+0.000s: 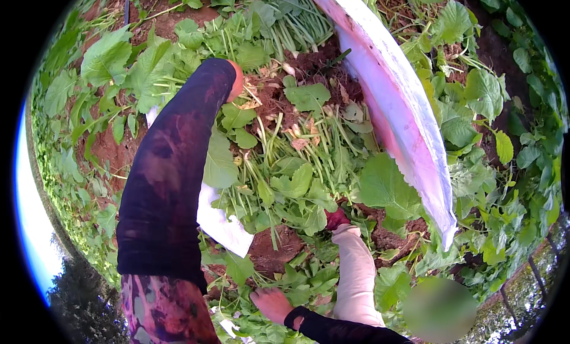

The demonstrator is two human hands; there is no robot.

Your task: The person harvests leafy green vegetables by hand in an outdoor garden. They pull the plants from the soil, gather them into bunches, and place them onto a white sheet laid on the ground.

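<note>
My left arm in a black sleeve reaches forward over a heap of cut leafy greens (291, 184) with pale stem ends. Only an edge of skin shows of my left hand (236, 81), close to yellowed leaves and bare soil; its fingers are hidden behind the sleeve. My right hand (273, 303), with a black band at the wrist, is low among broad green leaves (309, 278). Its fingers bend into the foliage, and whether they grip anything cannot be made out.
A long white sheet with pink patches (404, 112) curves along the right of the heap. Another white sheet (225, 228) lies partly under my left arm. A beige trouser leg (354, 273) with something red (336, 219) at its end stands between greens. Growing leafy plants (484, 94) surround the spot.
</note>
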